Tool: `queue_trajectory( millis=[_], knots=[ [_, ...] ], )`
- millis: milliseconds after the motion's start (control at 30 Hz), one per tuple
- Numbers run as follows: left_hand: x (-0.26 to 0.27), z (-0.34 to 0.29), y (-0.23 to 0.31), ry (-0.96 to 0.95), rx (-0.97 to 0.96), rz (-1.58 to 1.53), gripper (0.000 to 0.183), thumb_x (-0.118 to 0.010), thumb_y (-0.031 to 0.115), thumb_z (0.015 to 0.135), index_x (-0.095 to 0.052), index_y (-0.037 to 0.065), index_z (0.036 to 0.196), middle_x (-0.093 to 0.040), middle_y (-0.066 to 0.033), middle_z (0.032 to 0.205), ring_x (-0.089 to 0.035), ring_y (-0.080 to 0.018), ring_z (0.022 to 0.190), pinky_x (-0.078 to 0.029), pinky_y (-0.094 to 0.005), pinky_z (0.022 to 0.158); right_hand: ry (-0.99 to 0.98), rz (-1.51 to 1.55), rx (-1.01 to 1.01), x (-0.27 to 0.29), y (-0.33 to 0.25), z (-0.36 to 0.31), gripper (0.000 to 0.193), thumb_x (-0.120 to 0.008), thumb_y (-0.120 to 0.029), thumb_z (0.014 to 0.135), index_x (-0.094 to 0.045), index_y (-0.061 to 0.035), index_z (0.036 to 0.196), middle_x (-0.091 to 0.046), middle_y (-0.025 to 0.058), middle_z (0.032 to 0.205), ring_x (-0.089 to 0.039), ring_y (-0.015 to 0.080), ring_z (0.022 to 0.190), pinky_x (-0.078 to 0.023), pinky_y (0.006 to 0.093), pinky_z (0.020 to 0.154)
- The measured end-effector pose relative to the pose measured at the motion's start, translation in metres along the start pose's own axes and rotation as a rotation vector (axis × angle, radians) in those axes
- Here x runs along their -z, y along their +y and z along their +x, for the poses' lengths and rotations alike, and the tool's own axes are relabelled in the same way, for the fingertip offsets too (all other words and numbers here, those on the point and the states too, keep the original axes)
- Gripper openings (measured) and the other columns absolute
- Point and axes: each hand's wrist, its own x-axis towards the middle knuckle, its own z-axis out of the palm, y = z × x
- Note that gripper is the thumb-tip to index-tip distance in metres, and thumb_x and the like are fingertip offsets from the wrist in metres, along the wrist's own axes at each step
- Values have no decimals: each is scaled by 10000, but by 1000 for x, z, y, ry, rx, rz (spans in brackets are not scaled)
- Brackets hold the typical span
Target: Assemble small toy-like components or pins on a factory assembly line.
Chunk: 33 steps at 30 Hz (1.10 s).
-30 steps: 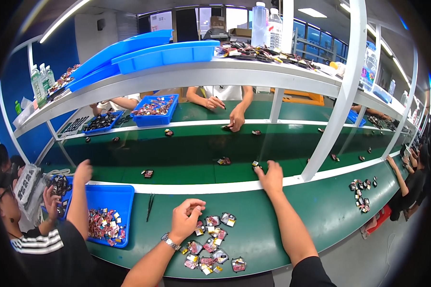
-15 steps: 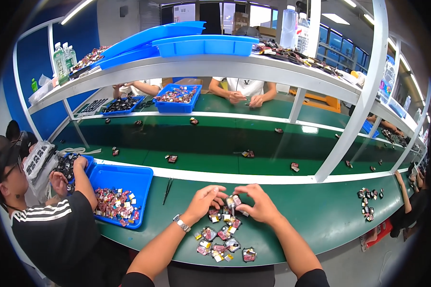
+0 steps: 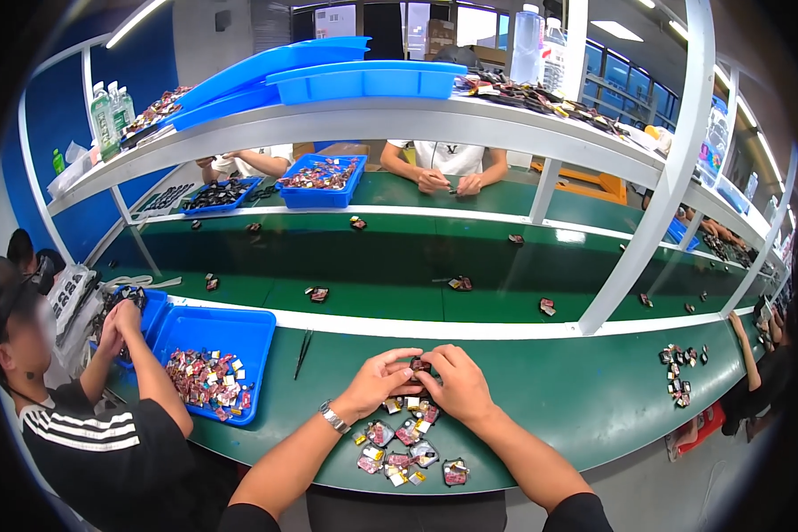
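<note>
Over the front of the green bench, my left hand [image 3: 383, 383] and my right hand [image 3: 457, 381] meet with their fingers closed around one small dark-and-red electronic module [image 3: 419, 365]. My fingers cover most of it. A watch [image 3: 332, 415] is on my left wrist. Just below my hands lies a loose pile of similar electronic modules [image 3: 399, 460], red circuit boards in dark housings with white and yellow parts. One module [image 3: 455, 472] sits at the pile's right, by the bench edge. Black tweezers [image 3: 302, 355] rest on the bench left of my left hand.
A blue tray [image 3: 266, 341] of modules stands at left, beside a co-worker [image 3: 80, 417]. The green conveyor belt [image 3: 372, 257] carries scattered modules beyond a white rail. Slanted white posts [image 3: 652, 213] hold a shelf [image 3: 470, 115] above. More modules [image 3: 678, 372] lie at right.
My hands have drawn together, and the module that showed between them is now mostly covered by my fingers. The co-worker at left has brought both hands together.
</note>
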Motion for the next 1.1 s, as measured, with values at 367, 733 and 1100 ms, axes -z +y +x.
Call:
queue_trajectory(
  millis=[367,733,1100],
  knots=[
    [-1,2,1,35,-37,-32,365,-492,35,982,-432,-3,1339,-595,-133,1184,-627,-194,1059,-559,-307,923,-60,29,207,12,8,3,264,-692,-54,754,-675,-77,1016,-606,54,946,-605,230,854,-531,348,719],
    [-3,2,-1,5,-43,64,355,-472,-13,969,-439,5,1322,-600,-135,1197,-620,-182,1071,-547,-312,943,-124,112,228,13,20,7,212,-743,-68,730,-689,-103,933,-572,78,1124,-557,291,1028,-500,386,841],
    [1,2,-1,-67,-87,99,390,-498,-33,943,-437,12,1326,-591,-127,1198,-604,-171,1084,-540,-324,944,-121,280,-59,4,13,0,86,-692,-115,788,-695,-74,863,-592,74,1174,-540,274,1121,-475,366,917]
  ],
)
